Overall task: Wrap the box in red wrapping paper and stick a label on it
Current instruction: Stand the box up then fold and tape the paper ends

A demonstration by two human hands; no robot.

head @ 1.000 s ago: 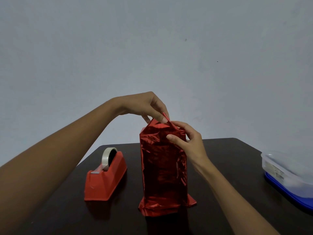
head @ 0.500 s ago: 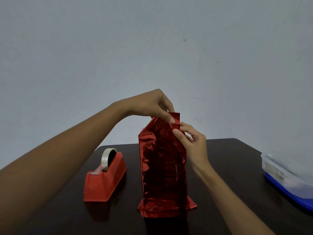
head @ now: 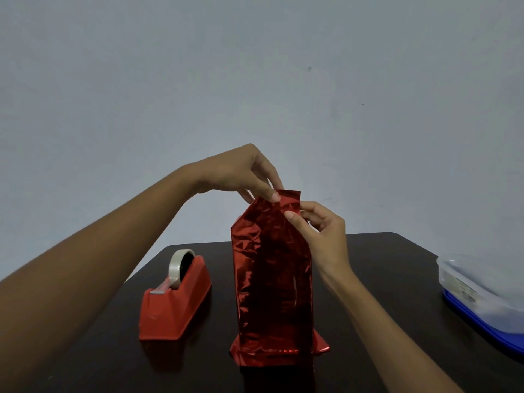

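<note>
Tall box wrapped in crinkled shiny red foil paper (head: 272,279) stands on end on the dark brown bench (head: 382,265), near the red tape dispenser (head: 175,302), likely upright so the open top end faces the hands for folding. Left hand (head: 238,174) has its grip pinched on the raised top flap (head: 287,197), and right hand (head: 323,231) has its grip pinched on the same flap's lower edge, probably to hold it taut for a crease. Paper looks wrinkled, sides covered, bottom folds splay out, no label visible.
</note>
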